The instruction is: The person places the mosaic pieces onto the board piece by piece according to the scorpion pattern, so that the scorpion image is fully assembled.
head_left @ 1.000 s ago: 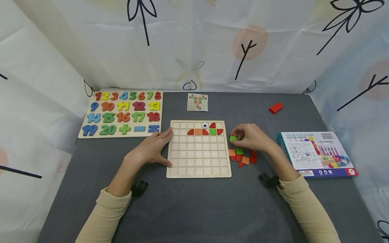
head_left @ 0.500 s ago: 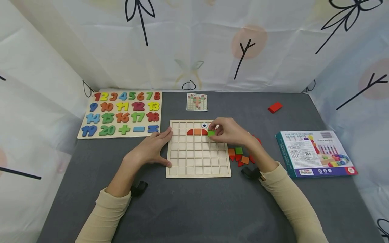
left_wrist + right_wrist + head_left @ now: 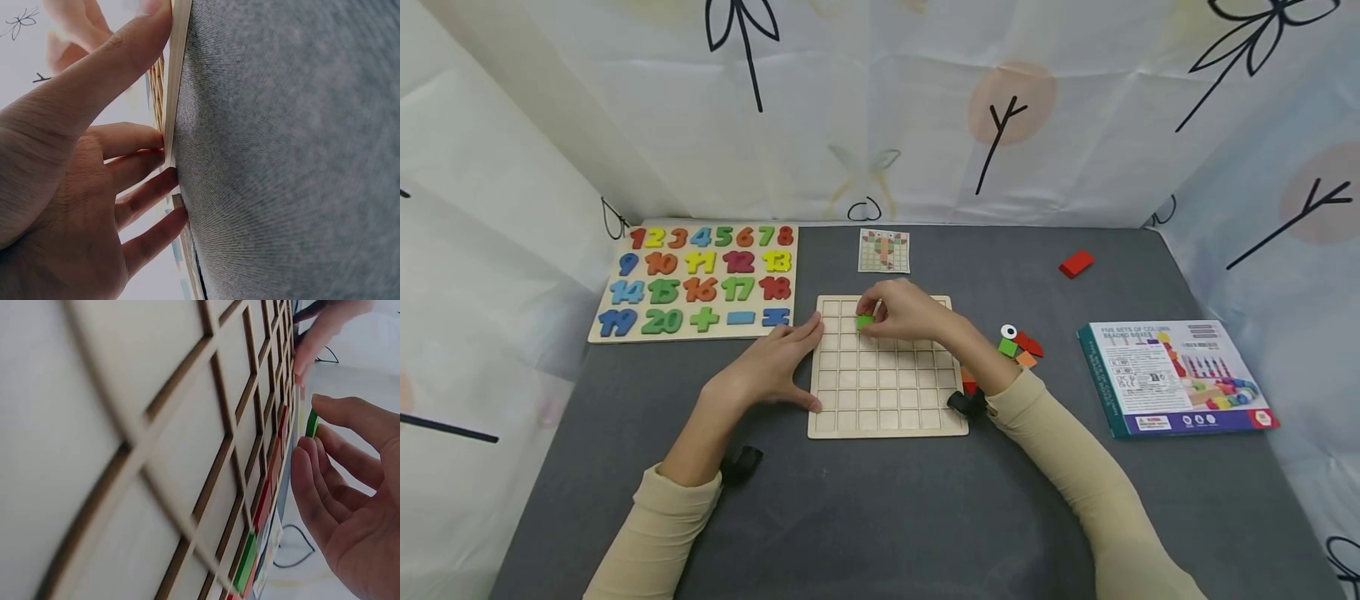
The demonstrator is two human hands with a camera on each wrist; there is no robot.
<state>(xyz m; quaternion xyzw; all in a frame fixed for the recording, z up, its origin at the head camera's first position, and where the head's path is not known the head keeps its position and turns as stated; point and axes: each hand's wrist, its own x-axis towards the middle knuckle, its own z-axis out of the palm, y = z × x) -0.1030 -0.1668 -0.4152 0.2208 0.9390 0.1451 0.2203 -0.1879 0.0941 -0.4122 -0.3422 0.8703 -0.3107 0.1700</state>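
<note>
Green tile (image 3: 865, 322) hung over the upper left of the board (image 3: 887, 400), pinched in the right hand (image 3: 906, 312).
Placing seemed the step in hand; the next move looked to call for setting it flat and letting go. Nearer, the left hand (image 3: 767, 364) touched the board's left edge, its grip spread wide and empty. Beyond, the right reached across, its grip nearly closed, thumb and fingertips on the tile.

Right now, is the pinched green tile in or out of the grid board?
Out. The right grip pinches the green tile; the right wrist view shows a gap between tile and grid board.
</note>
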